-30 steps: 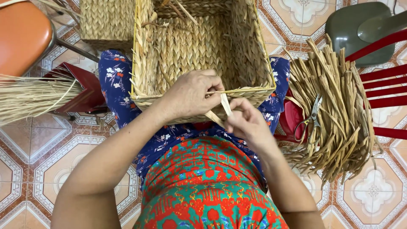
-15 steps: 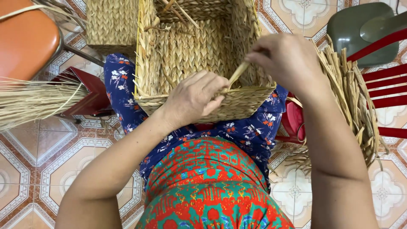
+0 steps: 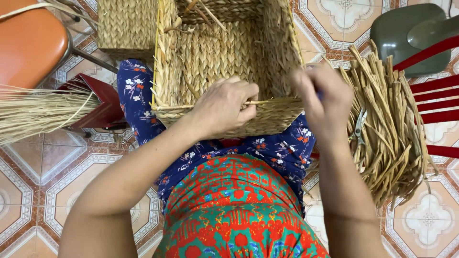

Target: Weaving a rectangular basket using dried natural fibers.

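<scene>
A rectangular woven straw basket rests on my lap, its open side toward me. My left hand presses on the basket's near rim, fingers curled over a thin straw strand that runs right along the rim. My right hand is at the rim's right corner, blurred by motion, closed and pulling that same strand sideways; something small and blue shows at its fingers. My lap is covered by blue floral fabric and a red and green patterned garment.
A bundle of flat dried straw strips lies on the right with small scissors on it. A sheaf of fine straw lies left, near an orange chair seat. Another woven basket stands behind. Red chair slats are at the right edge.
My right hand went from beside the left at the rim, up over the basket's right side, and now has swung down to the right corner, drawing the strand tight. The left hand stayed on the rim.
</scene>
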